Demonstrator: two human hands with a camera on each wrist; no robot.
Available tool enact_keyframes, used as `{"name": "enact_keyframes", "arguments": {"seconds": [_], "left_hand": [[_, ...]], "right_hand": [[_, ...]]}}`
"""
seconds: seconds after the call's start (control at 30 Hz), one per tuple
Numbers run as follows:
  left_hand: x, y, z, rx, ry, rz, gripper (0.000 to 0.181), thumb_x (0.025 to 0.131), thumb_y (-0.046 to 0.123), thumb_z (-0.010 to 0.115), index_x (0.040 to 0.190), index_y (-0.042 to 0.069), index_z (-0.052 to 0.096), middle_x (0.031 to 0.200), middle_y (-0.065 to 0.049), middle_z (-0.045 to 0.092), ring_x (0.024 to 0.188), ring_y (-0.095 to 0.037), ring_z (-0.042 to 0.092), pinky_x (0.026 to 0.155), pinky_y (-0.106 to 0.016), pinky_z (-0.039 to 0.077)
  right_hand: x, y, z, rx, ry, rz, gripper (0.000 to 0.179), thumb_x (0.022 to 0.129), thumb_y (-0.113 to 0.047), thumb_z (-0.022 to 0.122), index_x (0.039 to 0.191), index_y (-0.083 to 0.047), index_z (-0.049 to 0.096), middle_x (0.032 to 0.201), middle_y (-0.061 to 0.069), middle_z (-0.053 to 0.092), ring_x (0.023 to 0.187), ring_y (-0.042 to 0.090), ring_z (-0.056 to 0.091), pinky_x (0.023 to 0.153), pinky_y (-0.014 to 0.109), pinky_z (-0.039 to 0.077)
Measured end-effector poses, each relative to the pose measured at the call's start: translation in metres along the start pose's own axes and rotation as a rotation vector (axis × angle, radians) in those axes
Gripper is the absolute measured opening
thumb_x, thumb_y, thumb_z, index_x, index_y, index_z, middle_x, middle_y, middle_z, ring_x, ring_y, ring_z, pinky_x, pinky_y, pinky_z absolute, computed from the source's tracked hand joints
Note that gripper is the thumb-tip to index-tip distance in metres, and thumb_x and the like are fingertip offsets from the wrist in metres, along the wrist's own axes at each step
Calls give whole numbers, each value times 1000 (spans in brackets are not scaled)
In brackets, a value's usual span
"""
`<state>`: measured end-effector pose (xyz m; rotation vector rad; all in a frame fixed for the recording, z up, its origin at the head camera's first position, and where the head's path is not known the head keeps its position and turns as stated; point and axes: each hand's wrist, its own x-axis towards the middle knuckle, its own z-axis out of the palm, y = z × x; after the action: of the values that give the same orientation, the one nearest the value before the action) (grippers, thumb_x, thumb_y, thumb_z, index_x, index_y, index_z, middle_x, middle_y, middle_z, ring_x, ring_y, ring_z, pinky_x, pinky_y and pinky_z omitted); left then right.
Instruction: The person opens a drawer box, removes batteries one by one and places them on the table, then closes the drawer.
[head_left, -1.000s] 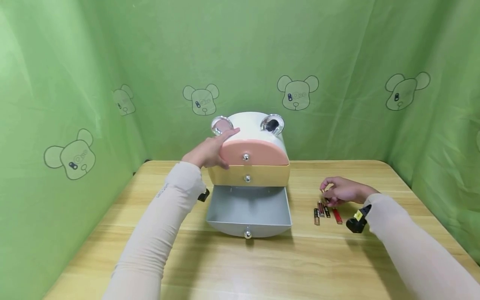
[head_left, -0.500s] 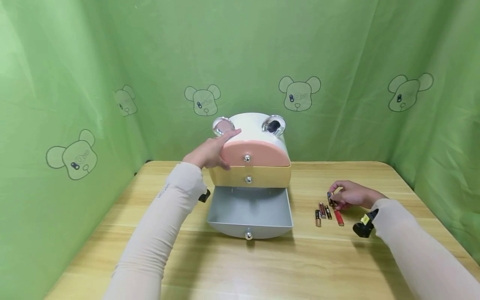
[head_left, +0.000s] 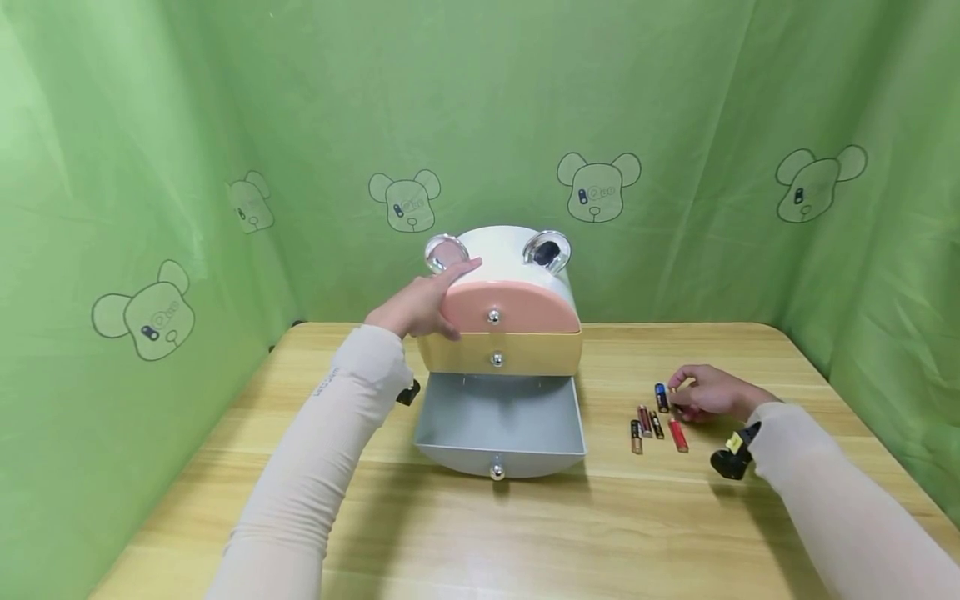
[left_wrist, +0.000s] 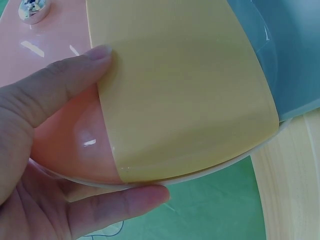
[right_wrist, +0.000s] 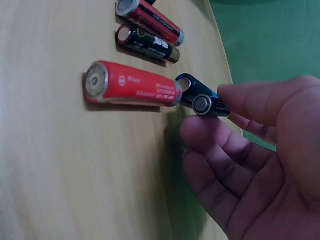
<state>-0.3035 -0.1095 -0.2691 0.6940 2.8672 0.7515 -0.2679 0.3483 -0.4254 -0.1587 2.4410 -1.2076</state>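
A small drawer cabinet (head_left: pixel 498 353) has a white domed top with two silver-rimmed eyes, a pink and a yellow drawer, and a grey bottom drawer (head_left: pixel 498 417) pulled out. My left hand (head_left: pixel 414 307) grips its left side, the thumb across the pink front up to the yellow drawer's edge, other fingers along the side wall. On the right, my right hand (head_left: pixel 708 393) pinches a dark battery (right_wrist: pixel 209 105) between thumb and fingers. Just behind that lies a blue battery (head_left: pixel 661 397). A red battery (right_wrist: pixel 132 85) rests on the table near the fingertips.
Several more batteries lie in a loose group left of my right hand, among them a black and copper one (head_left: pixel 636 437), a dark red one (head_left: pixel 644 421) and a slim black one (head_left: pixel 657 425). Green curtains (head_left: pixel 480 117) hang around the wooden table (head_left: pixel 480 533).
My right hand has moved right, away from the other batteries, and the blue battery now shows uncovered beside it. My left hand keeps its grip on the cabinet.
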Motion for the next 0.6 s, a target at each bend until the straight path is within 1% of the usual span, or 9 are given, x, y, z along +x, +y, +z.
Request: {"name": "enact_keyframes", "arguments": {"seconds": [0.13,0.33,0.43,0.6], "left_hand": [[0,0,0,-5,2,-3,123,65,0,86,151,52,15,129,-18,54,98,-29,59,92,-49,46],[0,0,1,-8,-2,-5,123,65,0,86,151,52,15,130,-18,54,100,-29,59,93,-49,46],[0,0,1,-12,-3,-1,123,65,-1,86,151,52,15,131,-18,53,101,-29,59,93,-49,46],[0,0,0,-13,1,4,123,65,-1,86,151,51,15,130,-18,54,100,-29,59,92,-48,47]], "right_hand": [[1,3,1,-23,16,11,26,98,-11,53,114,8,44,75,9,61,66,20,56,59,31,49],[1,4,1,-37,42,29,26,97,-11,55,112,8,46,76,8,59,68,20,56,61,33,50],[2,6,2,-43,55,35,26,96,-11,56,111,7,46,75,8,59,67,20,56,60,33,50],[5,11,3,-81,77,26,23,95,-11,59,106,6,48,72,6,58,64,18,55,57,31,50]]}}
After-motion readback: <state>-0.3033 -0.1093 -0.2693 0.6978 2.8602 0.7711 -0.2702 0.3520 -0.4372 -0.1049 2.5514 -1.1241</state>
